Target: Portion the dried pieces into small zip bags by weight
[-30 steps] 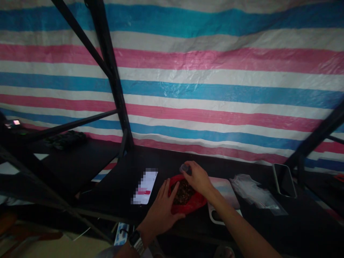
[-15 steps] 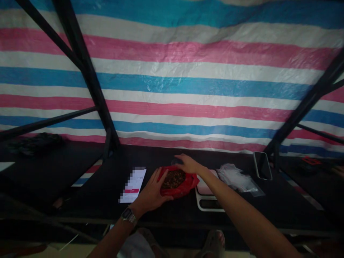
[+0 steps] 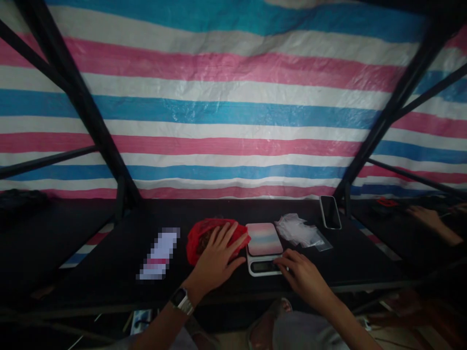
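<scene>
A red plastic bag [image 3: 193,243] with brown, dried loose material [image 3: 203,240] inside lies on the black table. My left hand [image 3: 218,260], wearing a wristwatch, rests over the bag's right side with fingers spread, covering part of the contents. To the right of the bag sits a white kitchen scale [image 3: 263,240] with a pale striped plate and a dark display. My right hand [image 3: 301,272] is at the scale's front right corner, fingers bent together and thumb against its edge beside the display.
Clear plastic bags [image 3: 301,231] lie right of the scale, with a phone [image 3: 330,212] behind them. Another lit, blurred phone [image 3: 160,253] lies left. Black frame bars and a striped tarp [image 3: 233,146] border the table [image 3: 164,211]. Another person's hand [image 3: 426,218] shows at far right.
My right hand has left the red bag and come to the scale's front corner. My left hand has shifted from the bag's left rim to over its right side. The view has swung right.
</scene>
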Available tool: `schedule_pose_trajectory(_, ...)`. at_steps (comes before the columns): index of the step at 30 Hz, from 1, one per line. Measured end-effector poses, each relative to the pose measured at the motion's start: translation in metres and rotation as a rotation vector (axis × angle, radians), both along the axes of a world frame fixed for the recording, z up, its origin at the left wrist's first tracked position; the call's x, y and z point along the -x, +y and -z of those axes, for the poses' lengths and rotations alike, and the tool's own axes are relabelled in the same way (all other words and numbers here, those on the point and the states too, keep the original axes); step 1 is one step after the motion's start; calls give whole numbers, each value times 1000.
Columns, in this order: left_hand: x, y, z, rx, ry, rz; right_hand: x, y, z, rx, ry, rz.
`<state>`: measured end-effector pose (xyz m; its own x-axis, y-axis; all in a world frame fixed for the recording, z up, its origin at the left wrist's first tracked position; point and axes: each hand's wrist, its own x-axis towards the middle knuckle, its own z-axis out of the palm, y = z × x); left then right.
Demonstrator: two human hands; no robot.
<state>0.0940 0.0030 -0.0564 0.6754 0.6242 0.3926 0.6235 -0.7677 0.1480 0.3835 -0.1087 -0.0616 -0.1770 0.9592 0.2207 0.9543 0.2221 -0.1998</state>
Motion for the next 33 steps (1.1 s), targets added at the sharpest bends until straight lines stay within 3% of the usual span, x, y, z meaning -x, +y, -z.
schedule_pose_trajectory(5, -33, 19, 3, 31, 102, -32, 9, 6, 8, -68, -75, 48)
schedule_pose_trajectory(13, -26, 37, 12, 46, 143, -62, 12, -6, 36, -246, -150, 82)
schedule_pose_trajectory(23, -27, 50, 15, 33, 166, -80, 15, 26, 16, -199, -115, 90)
schedule_pose_trajectory(33, -12, 56, 5, 39, 187, 30, 7, 24, 12, -215, 20, 37)
